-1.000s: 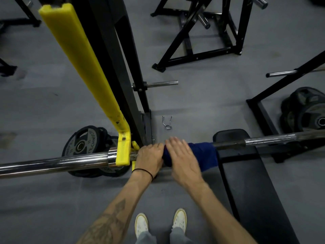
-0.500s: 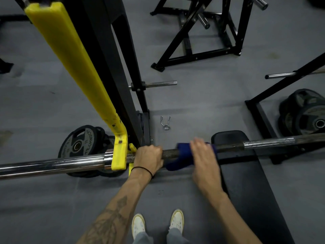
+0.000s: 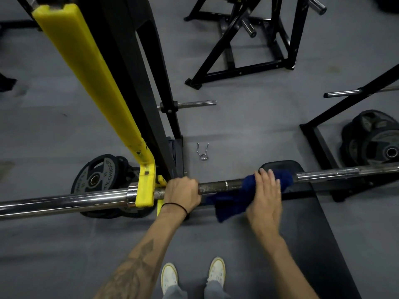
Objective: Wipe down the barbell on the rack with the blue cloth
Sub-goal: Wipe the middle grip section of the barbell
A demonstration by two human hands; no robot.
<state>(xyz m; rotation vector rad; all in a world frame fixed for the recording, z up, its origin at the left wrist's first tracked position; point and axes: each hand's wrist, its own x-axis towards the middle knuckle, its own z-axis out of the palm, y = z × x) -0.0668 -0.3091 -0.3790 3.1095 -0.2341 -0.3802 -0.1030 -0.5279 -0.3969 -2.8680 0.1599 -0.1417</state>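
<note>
The long steel barbell (image 3: 218,184) lies level across the view, resting in the yellow plastic-lined hook (image 3: 145,186) of the black steel rack upright (image 3: 138,87). Its smooth chrome sleeve runs out to the left of the hook; its darker, worn shaft passes over the head end of the black padded bench (image 3: 306,216).

The left hand (image 3: 183,194) grips the shaft just right of the hook, its fingers curled over the bar and a thin black band round the wrist. The right hand (image 3: 264,198) lies on the dark blue cloth (image 3: 228,203), which is draped over the shaft above the bench's head end. That hand's fingers (image 3: 266,175) are straight and close together, pressing the cloth down onto the bar; one loose corner of cloth hangs below the shaft towards the person.

On the grey rubber floor (image 3: 54,130) a steel spring collar (image 3: 203,151) lies beyond the bar. Black weight plates (image 3: 95,178) lean by the upright's base, and more black plates (image 3: 375,141) are stacked at the far right. Two white shoes (image 3: 217,271) show at the bottom edge.
</note>
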